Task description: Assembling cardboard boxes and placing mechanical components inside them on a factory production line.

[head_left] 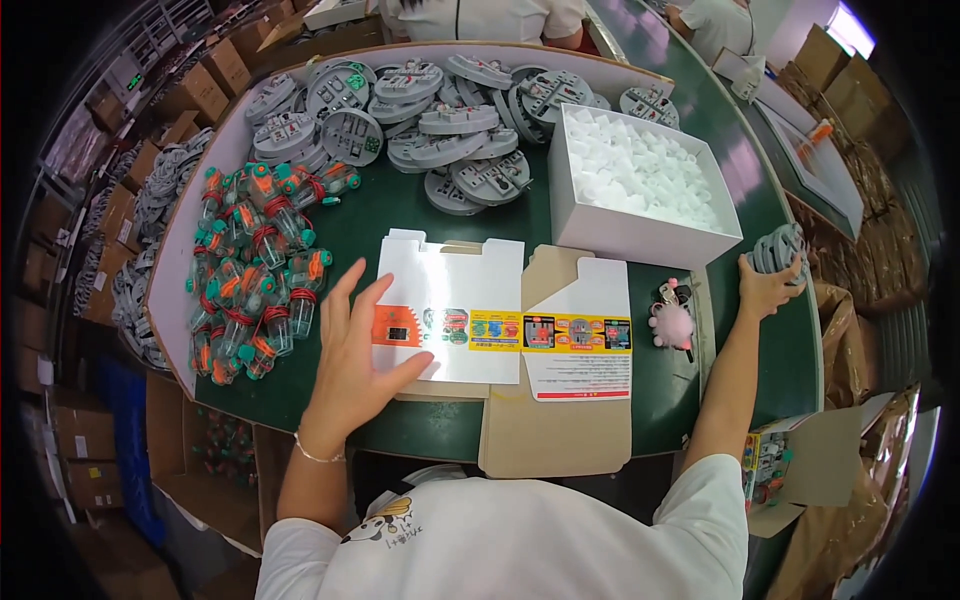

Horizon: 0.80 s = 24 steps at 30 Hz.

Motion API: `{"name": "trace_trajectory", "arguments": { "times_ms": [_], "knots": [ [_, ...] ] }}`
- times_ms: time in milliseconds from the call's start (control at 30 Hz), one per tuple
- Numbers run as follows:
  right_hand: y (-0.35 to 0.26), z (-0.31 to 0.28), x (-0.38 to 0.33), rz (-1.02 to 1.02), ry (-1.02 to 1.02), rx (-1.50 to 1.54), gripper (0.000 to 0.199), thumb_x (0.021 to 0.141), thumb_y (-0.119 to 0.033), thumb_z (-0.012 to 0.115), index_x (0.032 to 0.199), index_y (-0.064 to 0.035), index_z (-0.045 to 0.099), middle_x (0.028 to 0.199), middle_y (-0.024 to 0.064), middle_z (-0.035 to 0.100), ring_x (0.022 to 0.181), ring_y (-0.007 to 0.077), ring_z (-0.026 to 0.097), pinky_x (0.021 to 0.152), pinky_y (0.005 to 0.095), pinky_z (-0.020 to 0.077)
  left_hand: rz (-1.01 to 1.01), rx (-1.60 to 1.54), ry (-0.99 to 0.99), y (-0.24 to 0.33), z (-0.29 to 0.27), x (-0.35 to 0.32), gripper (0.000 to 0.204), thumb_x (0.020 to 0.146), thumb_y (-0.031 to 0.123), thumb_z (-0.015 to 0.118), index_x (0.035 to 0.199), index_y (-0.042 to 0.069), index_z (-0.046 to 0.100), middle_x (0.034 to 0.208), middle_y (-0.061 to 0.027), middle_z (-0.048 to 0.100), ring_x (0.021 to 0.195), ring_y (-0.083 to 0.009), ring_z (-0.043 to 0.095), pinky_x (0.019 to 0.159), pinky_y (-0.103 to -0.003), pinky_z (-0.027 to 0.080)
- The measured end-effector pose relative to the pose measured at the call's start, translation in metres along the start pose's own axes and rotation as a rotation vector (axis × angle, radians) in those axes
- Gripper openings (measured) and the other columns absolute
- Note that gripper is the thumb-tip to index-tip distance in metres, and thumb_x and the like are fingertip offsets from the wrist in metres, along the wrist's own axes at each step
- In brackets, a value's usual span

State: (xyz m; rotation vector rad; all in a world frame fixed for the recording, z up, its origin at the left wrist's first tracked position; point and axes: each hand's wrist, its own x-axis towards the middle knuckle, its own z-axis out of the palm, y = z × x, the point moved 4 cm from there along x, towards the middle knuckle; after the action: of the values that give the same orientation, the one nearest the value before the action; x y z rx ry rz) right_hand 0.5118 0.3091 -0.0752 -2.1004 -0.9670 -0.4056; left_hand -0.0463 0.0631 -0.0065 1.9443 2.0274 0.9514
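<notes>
One coiled grey cable (pixel 776 250) sits gripped in the right hand (pixel 766 290), well right of the flat white cardboard carton (pixel 460 278), whose printed band (pixel 545 332) runs sideways from the nearer, wide-spread left hand (pixel 350 360).

A broad worktable (pixel 400 430) with a glossy green top and low white rim (pixel 170 270) fills the middle. To its left, brown cardboard cartons (pixel 225 70) stand stacked above a crumpled blue sheet (pixel 130 430). Crinkled brown wrapping (pixel 865 120) lines the right; a slanted bright white panel (pixel 850 30) glows at upper right, window or lamp unclear.
</notes>
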Motion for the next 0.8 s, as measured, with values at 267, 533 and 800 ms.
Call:
{"name": "trace_trajectory", "arguments": {
  "times_ms": [267,533,800],
  "knots": [
    [0.015,-0.02,0.014,-0.108,0.078,0.071,0.114,0.061,-0.039,0.091,0.15,-0.0385,0.018,0.153,0.0283,0.014,0.132,0.0513,0.041,0.101,0.0658,0.0397,0.168,0.044,0.054,0.024,-0.025,0.015,0.067,0.074,0.021,0.083,0.135,0.007,0.056,0.154,-0.0164,0.035,0.139,-0.0374,0.036,0.113,-0.049,0.032],
    [0.021,-0.023,0.007,0.153,-0.018,-0.024,0.119,0.059,-0.043,0.092,0.151,-0.0327,0.018,0.149,0.0324,0.019,0.133,0.0525,0.036,0.107,0.0574,0.0394,0.113,0.034,0.104,0.007,-0.027,-0.008,0.061,0.076,0.017,0.081,0.132,0.008,0.059,0.152,-0.0161,0.039,0.137,-0.0352,0.04,0.112,-0.046,0.034],
    [0.048,-0.057,0.047,0.356,0.233,0.322,0.125,0.054,-0.047,0.096,0.146,-0.0043,0.022,0.143,0.0261,0.035,0.128,0.0458,0.043,0.108,0.0497,0.0415,-0.043,0.0,0.2,-0.029,-0.05,-0.043,0.056,0.077,0.014,0.08,0.129,0.007,0.061,0.149,-0.0153,0.044,0.136,-0.0342,0.043,0.111,-0.044,0.036]
  ]
}}
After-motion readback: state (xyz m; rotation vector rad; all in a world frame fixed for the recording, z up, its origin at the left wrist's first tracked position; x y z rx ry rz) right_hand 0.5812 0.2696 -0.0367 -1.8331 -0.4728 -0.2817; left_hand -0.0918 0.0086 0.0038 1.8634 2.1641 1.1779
